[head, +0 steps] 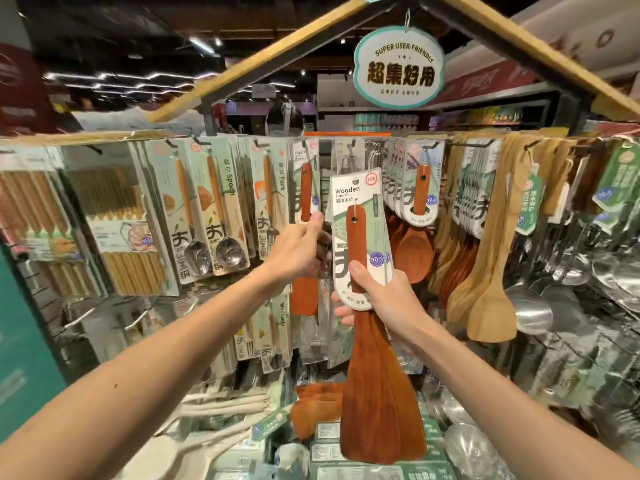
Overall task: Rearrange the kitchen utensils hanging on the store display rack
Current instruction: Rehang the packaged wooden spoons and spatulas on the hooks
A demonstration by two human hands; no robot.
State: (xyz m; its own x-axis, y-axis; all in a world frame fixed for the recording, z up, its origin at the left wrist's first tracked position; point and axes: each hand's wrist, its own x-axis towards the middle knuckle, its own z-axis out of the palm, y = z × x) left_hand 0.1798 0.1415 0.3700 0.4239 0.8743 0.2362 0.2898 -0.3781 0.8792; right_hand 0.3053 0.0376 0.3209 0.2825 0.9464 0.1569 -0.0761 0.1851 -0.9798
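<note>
While the right hand grips a bunch of wooden turners round their handles, thumb pressed on the front of the card label, the bunch stands upright in front of the middle of the display rack, on no hook, with the broad blades pointing down. The left hand reaches just beside it to a hanging turner of the same reddish wood. Its fingers curl round that one's middle and the thumb lies up against the card edge, while the top hangs from a hook on the rail. To the left hang packs of spoons, a fork pack and boxed chopsticks. To the right hang pale wooden spatulas and steel ladles. A round sign dangles above.
</note>
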